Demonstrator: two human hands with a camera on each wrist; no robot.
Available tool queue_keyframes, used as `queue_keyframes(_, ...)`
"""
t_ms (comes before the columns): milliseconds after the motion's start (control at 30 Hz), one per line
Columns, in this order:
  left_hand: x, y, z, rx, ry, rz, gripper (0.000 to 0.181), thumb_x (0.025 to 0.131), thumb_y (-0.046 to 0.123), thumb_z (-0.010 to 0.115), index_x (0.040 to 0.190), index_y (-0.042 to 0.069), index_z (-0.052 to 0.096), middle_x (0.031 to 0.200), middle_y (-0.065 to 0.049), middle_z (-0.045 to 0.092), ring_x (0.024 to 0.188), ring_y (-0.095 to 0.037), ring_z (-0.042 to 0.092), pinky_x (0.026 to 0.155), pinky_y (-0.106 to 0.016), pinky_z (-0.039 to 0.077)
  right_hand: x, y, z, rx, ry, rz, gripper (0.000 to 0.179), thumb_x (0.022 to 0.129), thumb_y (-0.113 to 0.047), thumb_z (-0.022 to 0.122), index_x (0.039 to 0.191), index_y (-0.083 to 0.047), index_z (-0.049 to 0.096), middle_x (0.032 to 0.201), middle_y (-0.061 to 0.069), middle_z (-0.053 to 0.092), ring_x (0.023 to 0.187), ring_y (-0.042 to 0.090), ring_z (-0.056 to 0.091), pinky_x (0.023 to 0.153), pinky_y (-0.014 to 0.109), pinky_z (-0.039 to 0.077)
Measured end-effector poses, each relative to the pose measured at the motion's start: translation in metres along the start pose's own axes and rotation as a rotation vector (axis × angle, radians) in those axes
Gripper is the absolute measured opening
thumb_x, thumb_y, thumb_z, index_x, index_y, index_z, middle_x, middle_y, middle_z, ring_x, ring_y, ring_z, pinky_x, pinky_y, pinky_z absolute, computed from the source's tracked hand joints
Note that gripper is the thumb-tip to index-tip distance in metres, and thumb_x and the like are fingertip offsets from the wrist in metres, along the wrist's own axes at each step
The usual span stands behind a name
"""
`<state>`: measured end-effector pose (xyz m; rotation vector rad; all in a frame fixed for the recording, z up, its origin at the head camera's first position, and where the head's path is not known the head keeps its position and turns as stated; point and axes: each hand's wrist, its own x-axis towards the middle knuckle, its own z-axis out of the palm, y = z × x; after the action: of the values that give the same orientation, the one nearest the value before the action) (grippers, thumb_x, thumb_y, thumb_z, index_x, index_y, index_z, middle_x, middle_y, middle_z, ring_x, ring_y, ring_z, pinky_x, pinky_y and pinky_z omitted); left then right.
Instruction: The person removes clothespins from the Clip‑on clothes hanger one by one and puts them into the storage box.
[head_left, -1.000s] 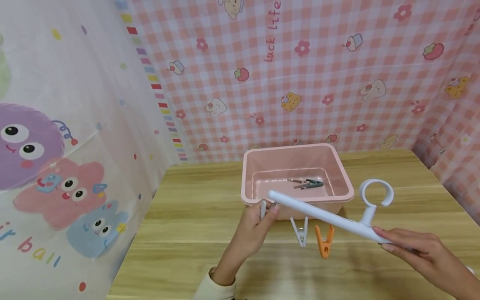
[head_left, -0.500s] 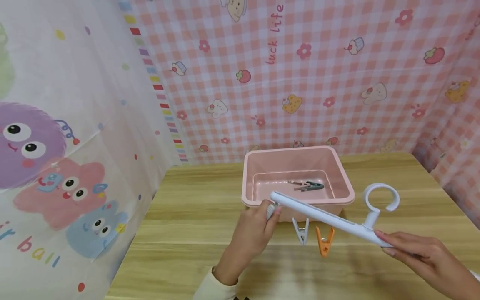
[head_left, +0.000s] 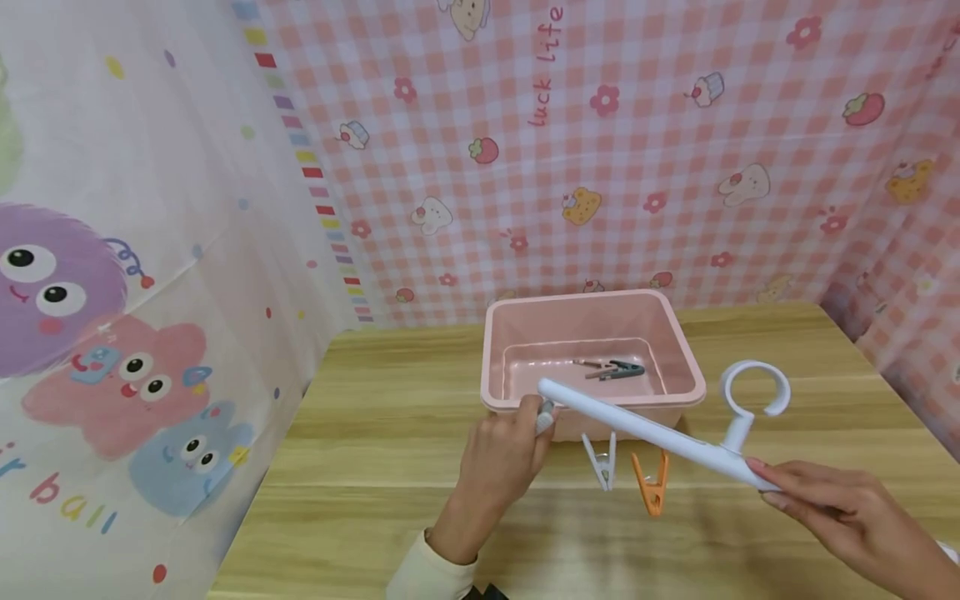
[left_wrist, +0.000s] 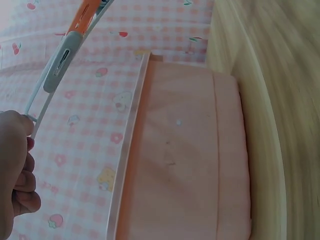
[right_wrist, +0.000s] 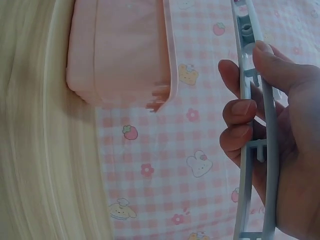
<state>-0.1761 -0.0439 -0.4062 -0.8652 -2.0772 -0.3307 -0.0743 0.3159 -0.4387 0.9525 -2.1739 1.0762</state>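
Note:
A pale blue-white clip hanger (head_left: 637,427) with an open ring hook (head_left: 753,387) is held in the air, slanting down to the right. My right hand (head_left: 855,508) grips its right end; in the right wrist view, fingers and thumb wrap the hanger's ribbed underside (right_wrist: 245,165). At the left end, my left hand (head_left: 495,462) pinches a light grey clothes peg (head_left: 545,415) with its back toward the head camera. How that peg joins the hanger is hidden. Below the bar hang another light grey peg (head_left: 602,463) and an orange peg (head_left: 652,485).
Behind the hanger stands a pink plastic basin (head_left: 491,367) on the wooden table (head_left: 375,450). Several pegs, dark green (head_left: 622,369) and brownish (head_left: 592,365), lie on its floor. A checked pink curtain (head_left: 480,83) hangs behind; a printed white one (head_left: 225,167) is at the left.
My left hand has turned so its back shows more, and the grey peg in it has gone from upright to tilted. The right hand and hanger have shifted only slightly.

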Motion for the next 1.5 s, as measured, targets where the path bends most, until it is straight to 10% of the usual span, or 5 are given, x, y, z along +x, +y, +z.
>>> queue_keyframes(367,0.005,-0.025,-0.001,0.010,-0.026,0.005,0.047,0.112,0.039,0.027,0.090,0.010,0.056,0.044,0.007,0.040,0.038,-0.004,0.027,0.040,-0.017,0.017,-0.003,0.001,-0.010,0.038,0.154,-0.060,0.047,0.100,-0.018,0.060,0.110,0.028,0.062,0.127,-0.008,0.071,0.102,-0.009,0.067,0.078,0.001,0.050)
queue_keyframes(700,0.058,-0.065,0.033,-0.138,-0.469,-0.109,0.026,0.106,0.034,0.052,0.094,0.011,0.054,0.062,0.002,0.047,0.049,-0.012,0.043,0.045,-0.024,0.031,-0.013,-0.001,-0.020,0.024,0.179,-0.061,0.045,0.100,-0.014,0.062,0.111,0.030,0.060,0.117,-0.010,0.072,0.076,-0.007,0.053,0.051,0.009,0.035)
queue_keyframes(1000,0.114,-0.100,0.075,0.025,-0.579,0.007,0.029,0.106,0.035,0.052,0.111,0.010,0.064,0.084,-0.008,0.072,0.081,-0.028,0.070,0.071,-0.043,0.058,-0.010,0.000,-0.018,0.072,0.192,-0.070,0.045,0.099,-0.011,0.062,0.111,0.032,0.058,0.118,-0.008,0.073,0.072,-0.009,0.051,0.049,0.008,0.034)
queue_keyframes(1500,0.144,-0.086,0.090,0.109,-0.754,0.069,0.036,0.108,0.042,0.045,0.125,0.016,0.063,0.105,-0.006,0.076,0.093,-0.026,0.074,0.076,-0.042,0.060,-0.003,-0.003,-0.012,0.073,0.194,-0.084,0.047,0.099,-0.014,0.061,0.110,0.032,0.058,0.123,-0.005,0.073,0.098,-0.005,0.068,0.070,0.005,0.049)
